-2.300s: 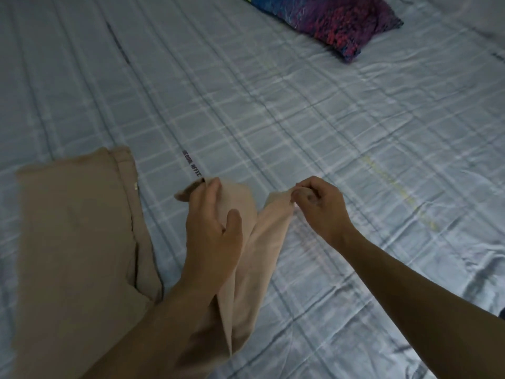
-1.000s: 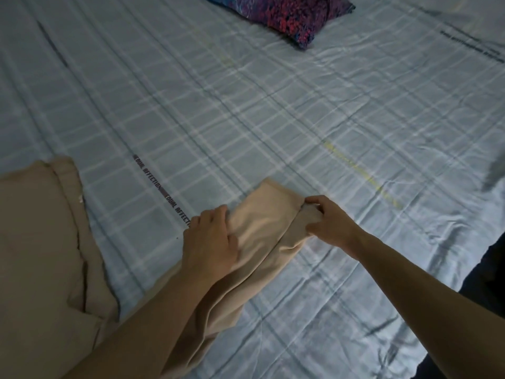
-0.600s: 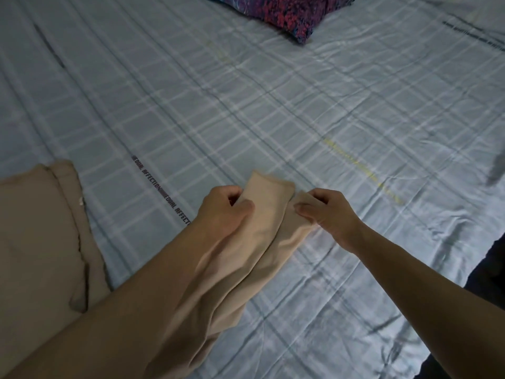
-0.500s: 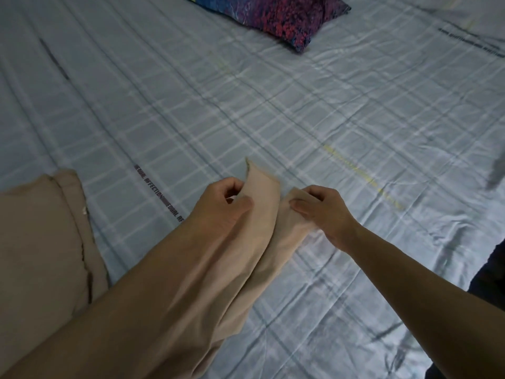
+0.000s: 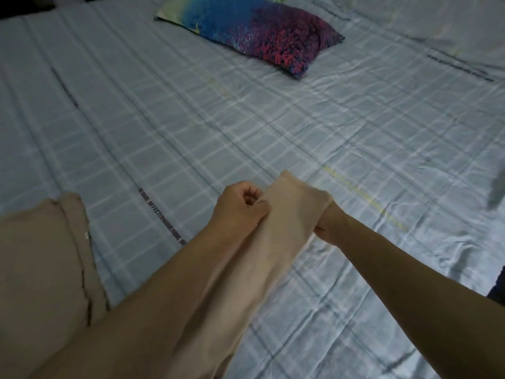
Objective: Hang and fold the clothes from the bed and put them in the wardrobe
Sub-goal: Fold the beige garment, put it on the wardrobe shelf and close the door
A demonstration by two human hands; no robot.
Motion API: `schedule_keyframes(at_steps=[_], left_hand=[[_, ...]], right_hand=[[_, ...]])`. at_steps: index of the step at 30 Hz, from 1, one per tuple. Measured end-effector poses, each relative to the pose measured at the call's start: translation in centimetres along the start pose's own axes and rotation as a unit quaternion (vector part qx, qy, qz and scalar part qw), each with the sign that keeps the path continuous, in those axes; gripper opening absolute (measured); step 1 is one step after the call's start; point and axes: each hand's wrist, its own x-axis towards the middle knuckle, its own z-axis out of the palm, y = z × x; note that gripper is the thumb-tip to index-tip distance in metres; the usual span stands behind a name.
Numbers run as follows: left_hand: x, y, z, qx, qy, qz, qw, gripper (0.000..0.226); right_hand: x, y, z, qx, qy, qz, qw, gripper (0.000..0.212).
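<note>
Nearest, two bare forearms reach fwd from the bottom edge over the bed [image 5: 355, 132]. A beige cloth [image 5: 276, 236] runs between them, from the bottom of the view up to the hands, lifted off the sheet at its far end.

Left hand [image 5: 240, 206]: fingers curled tight into a fist, thumb pressed against the cloth's left edge, pinching it. Right hand [image 5: 328, 222]: mostly hidden behind/under the cloth's far end; only the wrist & part of the palm show. It touches the cloth on the right side & the fabric drapes over it, but how its fingers lie can't be told. The two hands are close together, w/ only the cloth's width between them.

To the left, a second beige garment [image 5: 41, 269] lies flat on the bed, w/ a seam or hem running along its right edge; it's apart from the held cloth, the left forearm crossing between them low in the view.

Bed sheet is pale blue w/ a white grid pattern, wrinkled, w/ a strip of dark printed lettering [image 5: 161, 214] just left of the left hand.

Farther back, a pillow [image 5: 259, 34] in blue, purple & red lies at the head end, well apart from the hands.
</note>
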Motion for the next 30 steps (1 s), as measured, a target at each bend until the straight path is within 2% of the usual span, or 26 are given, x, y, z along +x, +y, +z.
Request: schedule_keyframes(at_steps=[1,3,5,7,9,10,12,14,19,22,27,30], left_hand=[[0.4,-1.1,1.0,0.063,0.019,-0.016,0.998,0.014],[0.5,-3.2,2.3,0.203,0.010,-0.022,0.979,0.040],[-0.5,-4.5,2.6,0.329,0.007,0.022,0.944,0.058],[-1.7,-5.4,2.3,0.372,0.031,0.111,0.921,0.048],[-2.9,-6.1,2.1,0.383,0.035,0.188,0.904,0.025],[-3.5,-6.4,2.1,0.390,0.024,0.208,0.897,0.016],[-4.3,-6.7,2.4,0.402,-0.021,0.216,0.889,0.020],[-4.9,-6.9,2.7,0.381,-0.041,0.217,0.898,0.032],[-4.3,-6.2,2.7,0.222,-0.032,0.171,0.959,0.039],[-4.5,-2.8,1.4,0.123,0.009,0.141,0.982,0.035],[-5.8,2.2,-3.0,-0.033,0.023,0.096,0.995,0.018],[-6.6,3.2,-7.1,-0.115,0.071,0.090,0.987,0.039]], right_hand=[[0.0,0.2,-0.5,-0.017,-0.001,0.026,1.000,0.024],[0.1,0.7,-1.3,0.002,0.007,0.080,0.997,0.043],[0.6,1.2,-1.9,-0.013,0.011,0.084,0.996,0.054],[0.7,1.4,-1.8,-0.118,0.004,0.064,0.991,0.059],[0.8,1.7,-1.5,-0.226,0.019,0.067,0.972,0.059],[0.8,1.9,-1.2,-0.264,0.028,0.073,0.961,0.056],[0.7,2.0,-0.7,-0.312,0.039,0.072,0.947,0.039],[0.8,2.0,-0.2,-0.316,0.041,0.037,0.947,0.025],[-0.4,-0.5,1.6,-0.159,0.001,-0.051,0.986,0.019],[-2.0,-2.6,3.6,-0.114,-0.028,-0.090,0.989,0.014],[-5.4,-6.2,7.8,-0.074,-0.098,-0.169,0.978,0.033],[-8.9,-8.1,11.6,-0.048,-0.155,-0.225,0.961,0.046]])
